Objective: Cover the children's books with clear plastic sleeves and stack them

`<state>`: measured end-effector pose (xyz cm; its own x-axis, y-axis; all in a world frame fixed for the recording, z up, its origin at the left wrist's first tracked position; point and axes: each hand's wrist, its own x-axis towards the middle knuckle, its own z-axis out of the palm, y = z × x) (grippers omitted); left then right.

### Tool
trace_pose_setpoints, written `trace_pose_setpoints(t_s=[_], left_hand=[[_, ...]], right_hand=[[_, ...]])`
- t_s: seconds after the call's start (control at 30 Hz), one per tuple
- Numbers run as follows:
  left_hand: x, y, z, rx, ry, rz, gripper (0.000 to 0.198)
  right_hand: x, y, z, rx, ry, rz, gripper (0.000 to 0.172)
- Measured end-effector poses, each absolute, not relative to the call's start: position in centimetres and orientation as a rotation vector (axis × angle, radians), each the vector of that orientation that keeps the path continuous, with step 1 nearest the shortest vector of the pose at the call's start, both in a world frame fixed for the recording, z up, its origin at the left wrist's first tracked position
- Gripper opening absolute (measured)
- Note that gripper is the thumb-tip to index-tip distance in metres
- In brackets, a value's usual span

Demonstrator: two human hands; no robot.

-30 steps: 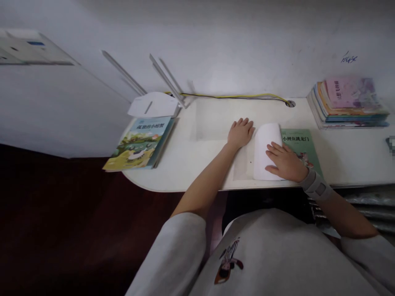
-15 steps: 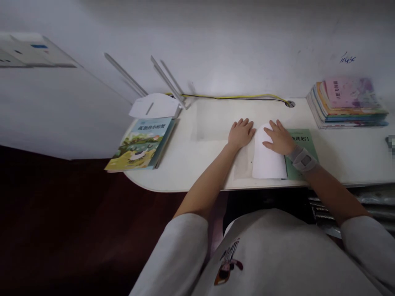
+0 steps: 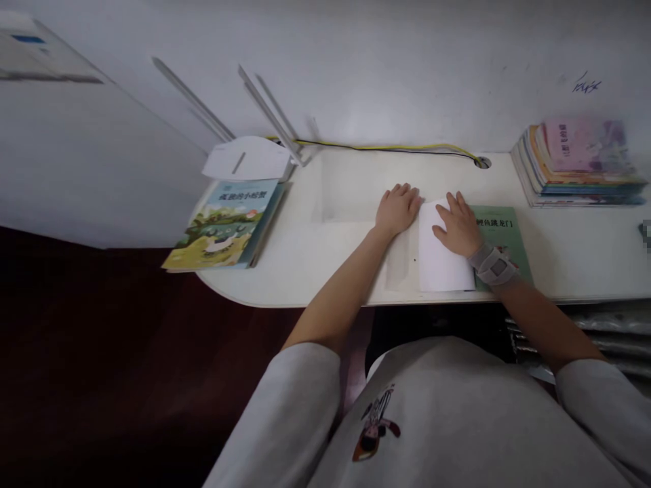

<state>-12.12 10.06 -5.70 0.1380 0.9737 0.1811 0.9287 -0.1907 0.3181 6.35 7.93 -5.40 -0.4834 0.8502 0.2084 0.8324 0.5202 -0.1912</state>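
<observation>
A green book (image 3: 501, 234) lies on the white desk (image 3: 315, 264) with a white sheet of paper (image 3: 440, 261) folded over its left side. My right hand (image 3: 458, 226) lies flat on the upper part of that sheet, fingers stretched out, a grey wristband behind it. To the left of the sheet my left hand (image 3: 397, 209) rests flat on the desk, fingers stretched out and touching the paper's left edge.
A picture book with a blue-green cover (image 3: 224, 225) lies at the desk's left end, with a white router (image 3: 249, 159) with antennas behind it. A stack of books (image 3: 577, 166) stands at the back right. A yellow and black cable (image 3: 386, 147) runs along the wall.
My right hand slid up the white sheet from its lower part to its upper part, pressing it flatter. My left hand stayed in place. The camera shifted slightly.
</observation>
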Motion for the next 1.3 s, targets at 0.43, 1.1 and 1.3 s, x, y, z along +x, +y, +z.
trace_pose_setpoints(t_s=[0.43,1.1,1.3], left_hand=[[-2.8,-6.6,-3.7,2.864,1.323,0.665,0.039],[-3.9,-6.9,-7.9,2.819,1.649,0.619,0.046],[-4.0,-7.4,-7.6,2.806,1.708,0.570,0.044]], right_hand=[[9.9,12.5,-6.6,-1.152,-2.234,0.525,0.052],[9.1,10.9,-6.6,-1.045,-2.561,0.347,0.051],[8.7,9.9,-6.0,-1.038,-2.728,0.249,0.060]])
